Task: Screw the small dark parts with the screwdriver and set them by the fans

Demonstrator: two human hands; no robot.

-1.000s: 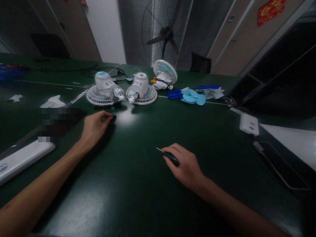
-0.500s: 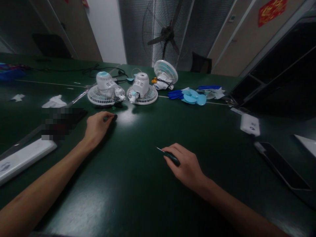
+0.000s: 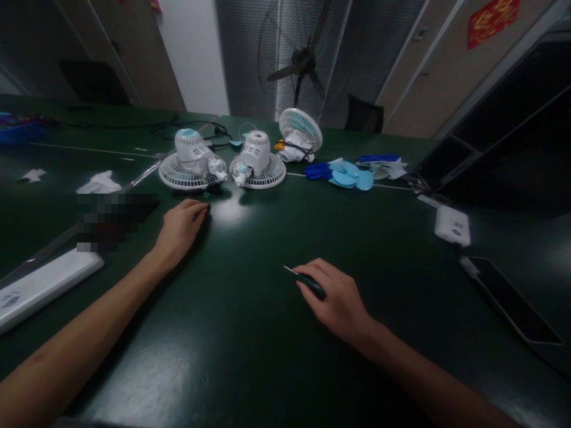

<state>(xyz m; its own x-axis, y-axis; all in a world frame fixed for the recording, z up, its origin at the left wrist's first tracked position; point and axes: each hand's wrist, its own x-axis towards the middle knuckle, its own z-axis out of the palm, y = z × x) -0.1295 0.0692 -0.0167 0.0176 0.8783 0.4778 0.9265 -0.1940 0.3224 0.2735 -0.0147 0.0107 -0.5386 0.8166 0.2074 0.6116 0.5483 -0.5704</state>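
My right hand (image 3: 334, 294) is closed around the dark handle of a screwdriver (image 3: 311, 286), whose thin metal shaft points to the upper left. Farther off on the left, my left hand (image 3: 181, 229) pinches a small black piece (image 3: 207, 208) between thumb and fingers; its kind is too small to make out. Just beyond that hand, a white fan head (image 3: 193, 169) lies grille down on the green table (image 3: 250, 356). A second white fan head (image 3: 257, 159) rests beside it in the same way.
Behind them a third small fan (image 3: 300, 134) leans with its grille up. Light blue fan blades (image 3: 350, 175) and blue gloves (image 3: 317, 171) lie to the right. A white power bank (image 3: 452, 226) and a phone (image 3: 513, 300) are at far right, a long white box (image 3: 49, 285) at left.
My left hand has shifted slightly to the right and turned, so less of the small black piece shows. My right hand and the screwdriver have stayed in place.
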